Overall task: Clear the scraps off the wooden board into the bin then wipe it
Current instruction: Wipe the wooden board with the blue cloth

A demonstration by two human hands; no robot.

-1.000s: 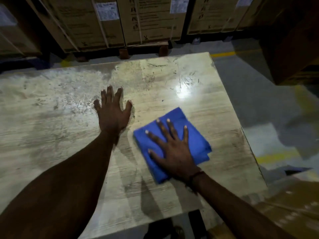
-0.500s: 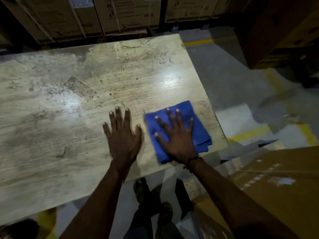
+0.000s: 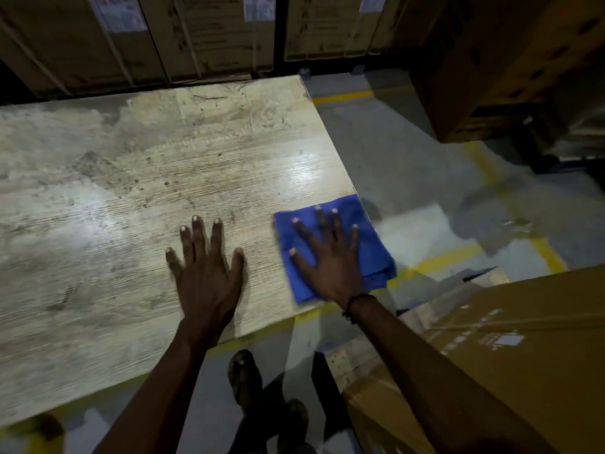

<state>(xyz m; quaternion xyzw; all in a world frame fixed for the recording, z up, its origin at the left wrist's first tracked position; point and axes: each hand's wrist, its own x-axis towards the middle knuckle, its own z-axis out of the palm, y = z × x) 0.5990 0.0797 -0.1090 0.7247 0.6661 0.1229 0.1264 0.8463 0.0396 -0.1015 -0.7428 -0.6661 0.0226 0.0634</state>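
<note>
A: Starting closest in, what do you make of progress?

B: At the near edge there are feet on the floor and a cardboard box to the right. I can't see a bin anywhere. The board shows no loose scraps that I can pick out, only stains and scuffs in the grain. So I judge the clearing is done and the wiping is under way.

A: How much wiping is left?

B: Hard to say. The cloth sits at the board's near right corner, its right edge at or just past the board's edge. The wide stretch to the left and the far end look dull and blotchy, so I'd guess much of the surface is yet to be covered, though dim light makes that uncertain.

A: And the hands?

B: The right hand lies flat on the cloth, fingers spread wide, palm pressing it to the wood. It pinches nothing; it bears down. The left hand is just beside it on bare board, also flat and splayed, holding nothing, likely bracing.

A: Anything further back?

B: A bright glare on the wood beyond the cloth, then the far edge, and stacked cartons behind it.
</note>
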